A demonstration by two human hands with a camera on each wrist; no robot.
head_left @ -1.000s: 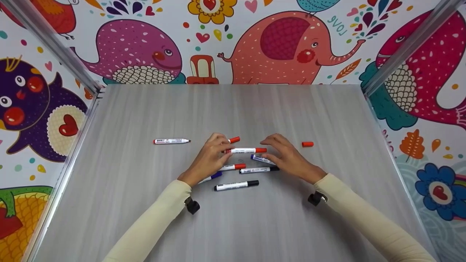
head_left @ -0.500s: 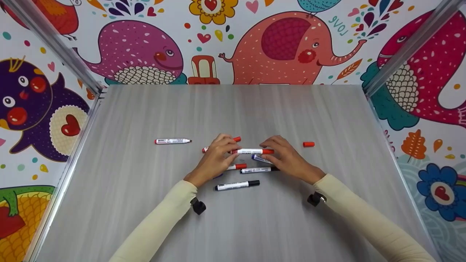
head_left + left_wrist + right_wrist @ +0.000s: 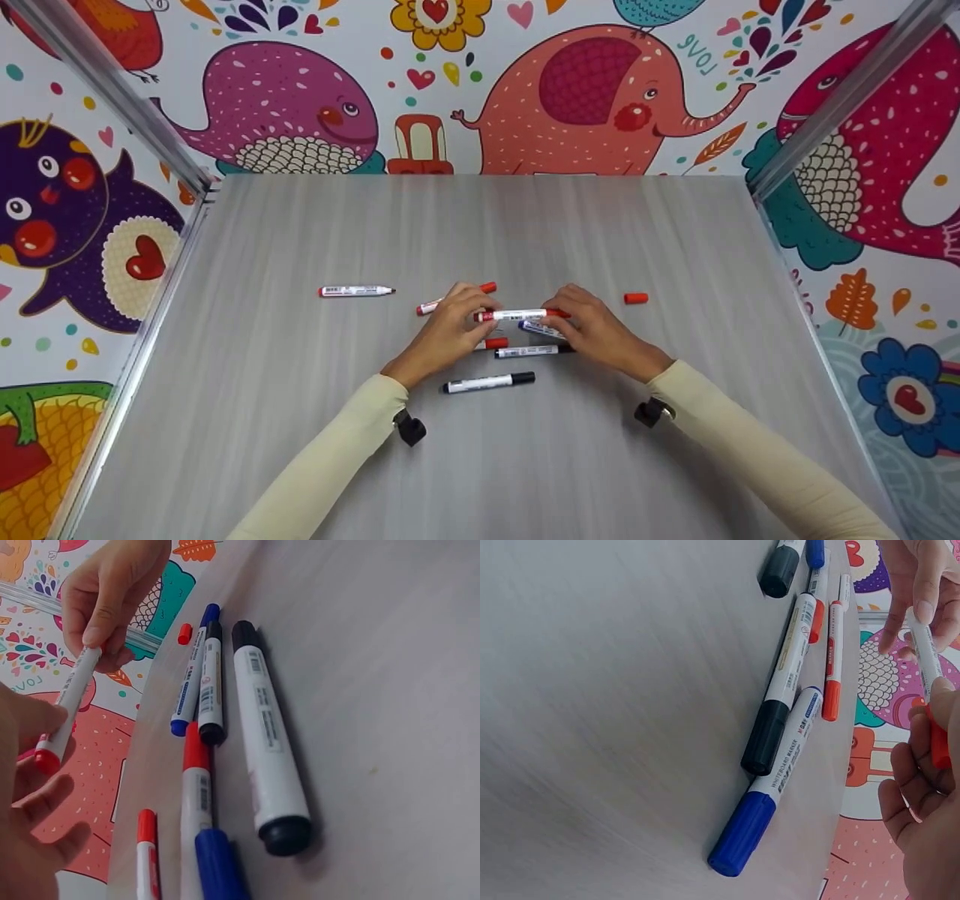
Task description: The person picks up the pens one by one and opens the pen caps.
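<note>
Above the table, both hands hold one red-capped white whiteboard marker (image 3: 517, 316) level between them. My left hand (image 3: 446, 326) pinches its plain red end between thumb and fingers. At the other end, the thumb and fingers of my right hand (image 3: 600, 330) grip the red cap (image 3: 939, 739). Just below the hands lie a blue marker (image 3: 791, 746), a black marker (image 3: 529, 351) and a red marker (image 3: 196, 787). Another red marker (image 3: 429, 307) is partly hidden behind the left hand. In the left wrist view a second blue cap (image 3: 219, 862) shows under that hand.
An uncapped marker with a red end (image 3: 352, 291) lies to the left, its dark tip pointing right. A loose red cap (image 3: 636, 298) rests at the right. Nearest the person lies another black marker (image 3: 487, 382). Metal rails and a cartoon-printed wall border the grey table (image 3: 480, 465).
My left hand has moved slightly right with the red marker. The right hand, apart from it one second ago, now grips its capped end.
</note>
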